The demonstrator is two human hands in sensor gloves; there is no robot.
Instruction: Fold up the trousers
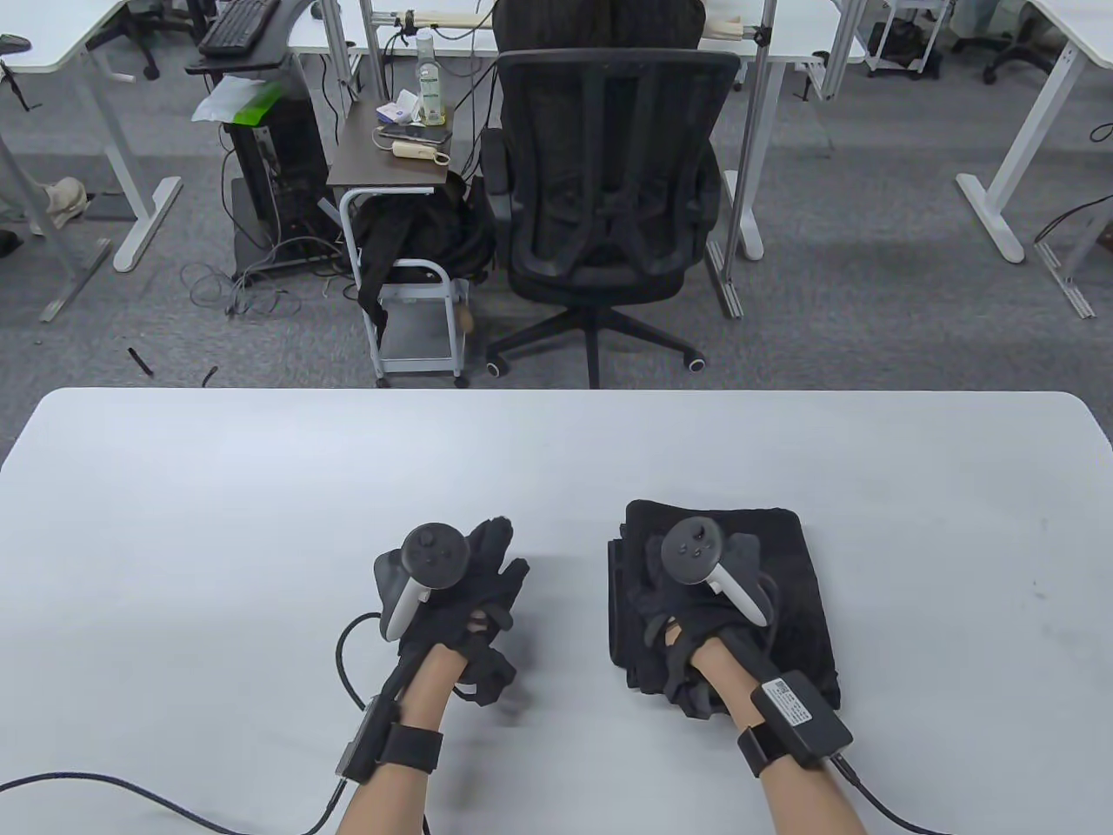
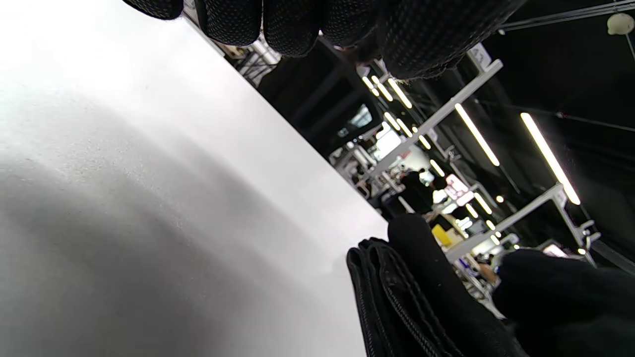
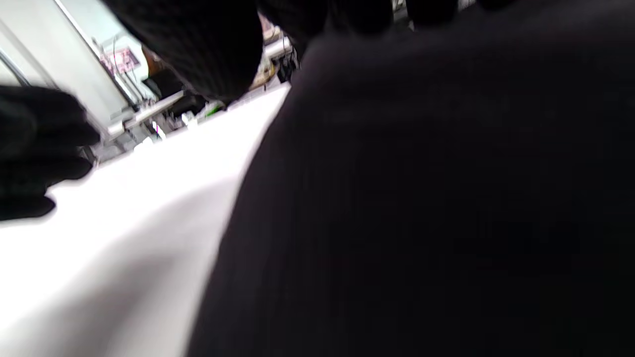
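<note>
Toward five o'clock on the table [image 1: 261, 487], we judge the trousers [image 1: 783, 565] folded: right hand [image 1: 696, 600] flat atop, left hand [image 1: 469, 591] relaxed, empty; next, withdraw.

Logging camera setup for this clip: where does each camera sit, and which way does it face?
Table view: overhead, facing down; shows left hand, right hand on folded trousers, forearms.
Left wrist view: low, tilted across table; fingertips on top.
Right wrist view: close above the trousers; blurred.
Shared: trousers and table appear in all three.
</note>
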